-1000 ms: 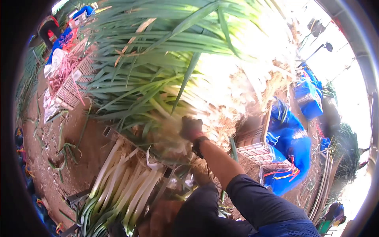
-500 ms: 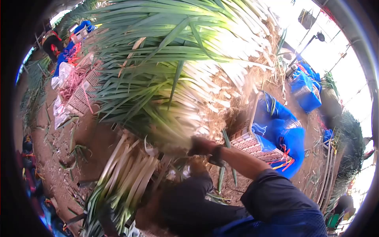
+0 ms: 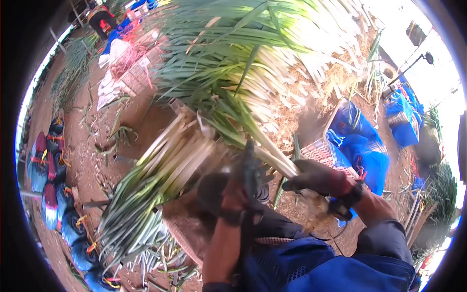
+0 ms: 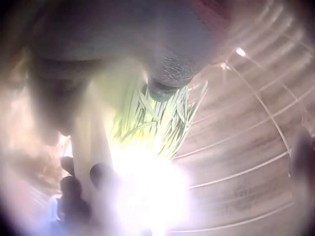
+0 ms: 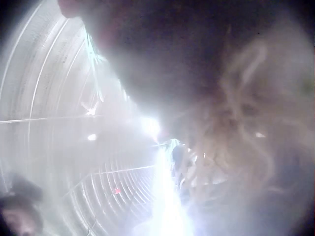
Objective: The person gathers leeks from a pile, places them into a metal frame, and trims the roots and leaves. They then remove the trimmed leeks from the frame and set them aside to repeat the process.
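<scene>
My gloved right hand (image 3: pixel 318 177) grips a few leeks (image 3: pixel 275 158) by the white root end, their green tops pointing up and left toward the pile. Pale roots (image 5: pixel 236 142) hang close to it in the right wrist view. My gloved left hand (image 3: pixel 248 180), blurred, is beside the stalks with its fingers extended. In the left wrist view, its thumb (image 4: pixel 170 73) and fingers stand on either side of the white stalk (image 4: pixel 91 142), and the right hand's fingers (image 4: pixel 74 196) wrap that stalk lower down. Trimmed leeks (image 3: pixel 165 155) lie in a row to the left.
A large pile of leeks (image 3: pixel 228 63) rises in front. Right of it stands a crate (image 3: pixel 318 151) with blue netting (image 3: pixel 362 146). Another crate (image 3: pixel 136 80) holds pink ties. Bundled netting (image 3: pixel 63 194) lines the far left, and a person (image 3: pixel 101 19) bends at the back.
The right hand has drawn leeks out of the pile, moving right and toward the body. The left hand has come up from low in the view to beside the stalks.
</scene>
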Demonstrator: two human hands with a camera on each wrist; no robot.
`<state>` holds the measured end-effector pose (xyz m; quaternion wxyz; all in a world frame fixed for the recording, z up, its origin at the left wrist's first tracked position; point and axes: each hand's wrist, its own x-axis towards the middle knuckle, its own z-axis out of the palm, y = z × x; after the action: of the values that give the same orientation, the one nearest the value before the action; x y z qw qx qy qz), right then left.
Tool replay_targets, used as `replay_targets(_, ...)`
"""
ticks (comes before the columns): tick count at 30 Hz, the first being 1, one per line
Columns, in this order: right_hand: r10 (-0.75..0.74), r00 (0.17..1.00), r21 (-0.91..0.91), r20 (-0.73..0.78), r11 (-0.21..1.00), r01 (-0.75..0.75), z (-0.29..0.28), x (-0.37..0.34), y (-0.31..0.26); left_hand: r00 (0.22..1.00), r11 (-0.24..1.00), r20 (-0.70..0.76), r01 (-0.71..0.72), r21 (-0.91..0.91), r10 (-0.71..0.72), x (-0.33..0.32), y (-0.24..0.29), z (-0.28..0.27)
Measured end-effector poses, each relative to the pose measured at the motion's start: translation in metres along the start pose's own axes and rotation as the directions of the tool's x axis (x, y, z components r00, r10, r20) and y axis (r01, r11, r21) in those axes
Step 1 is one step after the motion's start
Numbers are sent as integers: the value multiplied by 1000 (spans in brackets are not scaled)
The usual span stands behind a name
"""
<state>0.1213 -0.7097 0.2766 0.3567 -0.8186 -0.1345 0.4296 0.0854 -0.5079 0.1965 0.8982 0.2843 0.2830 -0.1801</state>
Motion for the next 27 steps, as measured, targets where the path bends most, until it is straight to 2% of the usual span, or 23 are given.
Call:
replay_targets(2,14,1000,13,14,1000,-14,7,-32,-3,977,936,201,132,-325,-68,37,-28,-18)
replay_targets(4,2,1000,6,12,1000,-2,19,-61,1,953,900,224,-93,-425,204,44,-26,-14)
replay_targets(5,42,999,7,21,999,-42,27,-74,9,913,860,231,-199,-469,337,47,-22,-12)
replay_targets(7,87,995,32,46,996,-89,37,-97,-3,919,823,198,-190,-535,341,48,-14,-12)
replay_targets(8,52,995,-149,-83,987,-64,44,-110,2,920,800,178,-192,-569,348,48,-8,-14)
replay_targets(9,9,991,-243,-136,969,-42,44,-122,1,846,787,286,-224,-575,450,44,2,-14)
replay_targets(10,-44,982,-336,-181,942,-20,43,-127,1,820,762,290,-248,-599,494,37,9,-14)
replay_targets(12,-208,943,-477,-259,877,63,38,-120,17,688,726,412,-247,-641,597,17,42,-13)
replay_targets(13,-292,913,-567,-286,820,85,35,-113,26,631,692,367,-400,-601,684,5,57,-16)
replay_targets(14,-443,850,-620,-286,762,188,30,-96,36,559,637,331,-544,-546,760,-8,76,-22)
replay_targets(15,-501,826,-665,-258,712,224,23,-80,31,447,517,262,-704,-487,855,-18,99,-29)
replay_targets(17,-590,788,-751,-175,598,280,12,-35,14,191,220,126,-931,-291,973,-56,137,-49)
replay_targets(18,-620,774,-789,-125,535,301,8,-7,3,56,66,69,-986,-155,996,-83,156,-60)
replay_targets(20,-794,605,-778,-59,417,471,15,51,-52,-197,-207,110,-974,88,974,-131,187,-90)
replay_targets(21,-795,606,-752,25,385,535,15,90,-72,-328,-345,114,-915,209,938,-151,200,-108)
replay_targets(23,-771,617,-702,155,354,618,30,169,-116,-446,-427,16,-846,318,895,-174,217,-150)
replay_targets(25,-751,619,-703,229,312,639,52,240,-147,-370,-321,-145,-906,277,918,-191,218,-206)
replay_targets(27,-767,573,-721,290,218,658,96,319,-162,-345,-194,-280,-870,453,896,-192,202,-269)
